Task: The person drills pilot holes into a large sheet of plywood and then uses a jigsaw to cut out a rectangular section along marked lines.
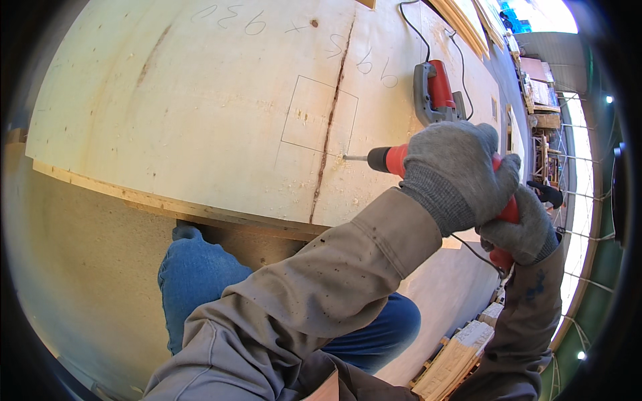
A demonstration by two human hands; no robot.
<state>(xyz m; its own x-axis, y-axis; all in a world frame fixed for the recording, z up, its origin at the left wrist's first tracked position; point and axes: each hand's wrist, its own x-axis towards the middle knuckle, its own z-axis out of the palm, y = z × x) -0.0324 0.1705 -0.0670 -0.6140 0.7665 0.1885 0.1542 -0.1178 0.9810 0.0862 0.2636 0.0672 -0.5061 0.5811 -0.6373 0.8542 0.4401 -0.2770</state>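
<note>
My left hand [451, 167], in a grey knit glove, is wrapped over the body of a red corded power drill [396, 160]. My right hand [527, 224], gloved alike, closes round the drill's handle behind it. From the black chuck [378, 159] a thin drill bit [356, 158] points left. Its tip meets the pale wooden panel [200, 127] at the lower right corner of a pencilled rectangle [319, 110]. Wood shavings lie around the tip. A dark crack-like line runs through the rectangle. Whether the bit has entered the wood, I cannot tell.
A red and grey corded power tool [440, 87] rests on the panel just beyond my hands, its black cord running away. Long boards [461, 23] lie at the far right. Stacked timber [458, 351] sits low on the right. My jeans-clad knee [197, 267] is beside the panel's near edge.
</note>
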